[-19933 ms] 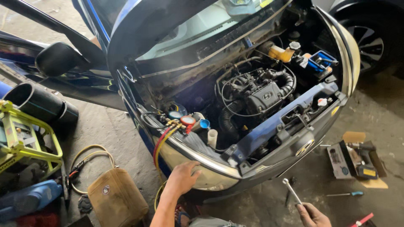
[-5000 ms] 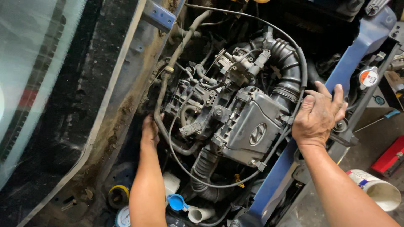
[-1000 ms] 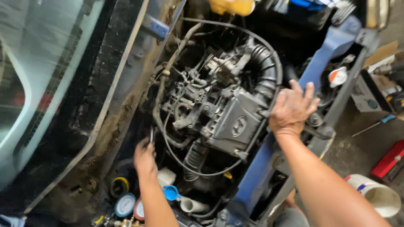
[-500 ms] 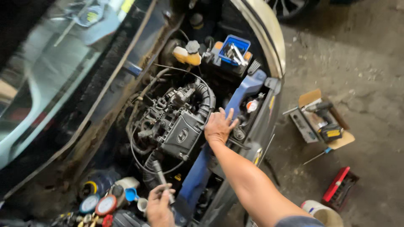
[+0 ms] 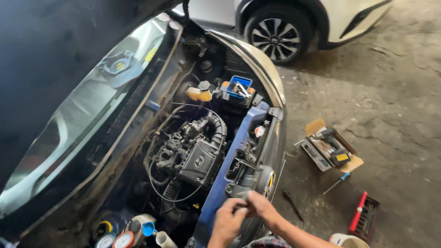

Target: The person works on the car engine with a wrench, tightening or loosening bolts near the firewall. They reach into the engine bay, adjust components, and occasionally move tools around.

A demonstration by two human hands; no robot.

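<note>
Pinching a small grey part (image 5: 243,196) between left hand (image 5: 228,222) and right hand (image 5: 262,207) at 6 o'clock, against blue front crossmember (image 5: 232,160). Engine (image 5: 195,158) exposed, hood up; work midway, tools on floor at 3 o'clock.

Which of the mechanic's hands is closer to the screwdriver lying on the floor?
Right. The right hand is on the side toward the screwdriver; the left hand lies beyond it, farther away.

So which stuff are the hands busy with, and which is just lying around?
In use:
left hand
right hand
small grey part pinched between them
blue front crossbar

Lying about:
cordless drill in cardboard box
screwdriver
red tool case
white car
</note>
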